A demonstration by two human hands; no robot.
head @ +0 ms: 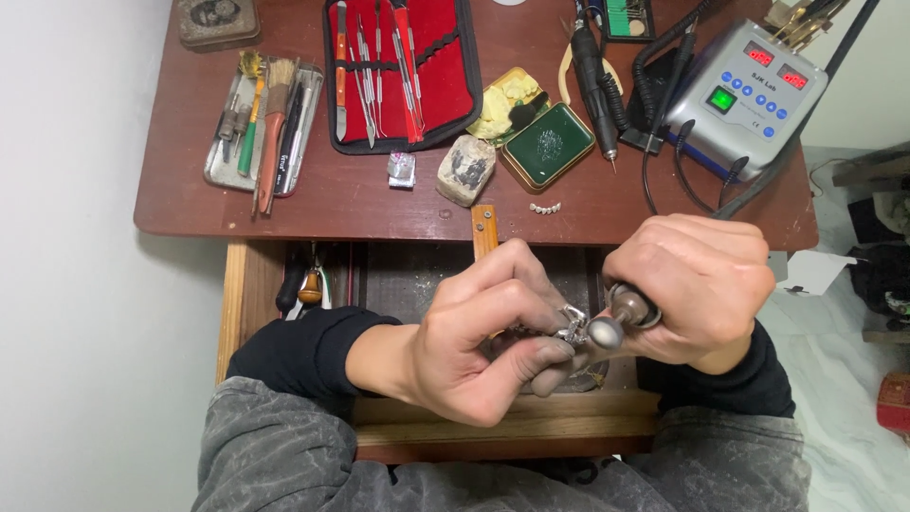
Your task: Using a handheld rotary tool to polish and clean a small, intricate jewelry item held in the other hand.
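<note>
While the person leans over it, a dark reddish-brown wooden bench (pixel 379 204) fills the upper part of the head view, with an open wooden drawer (pixel 242 303) below its front edge. On the bench's right end sits a grey control box with red number displays and a green button (pixel 735 95), black cables trailing from it. Near the middle lies a red-lined black tool roll of slim metal instruments (pixel 403 71), and at the left a metal tray of brushes (pixel 261 128). A green rectangular tin (pixel 550 144) rests beside a pale, smudged stone block (pixel 466 169).

Over the drawer, the right hand (pixel 697 289) is wrapped tightly around a metal rotary handpiece (pixel 621 318). The left hand (pixel 479 351) pinches a small silvery metal casting (pixel 573 327) between thumb and fingertips. The handpiece's rounded end touches the casting, held between both hands above the drawer.
</note>
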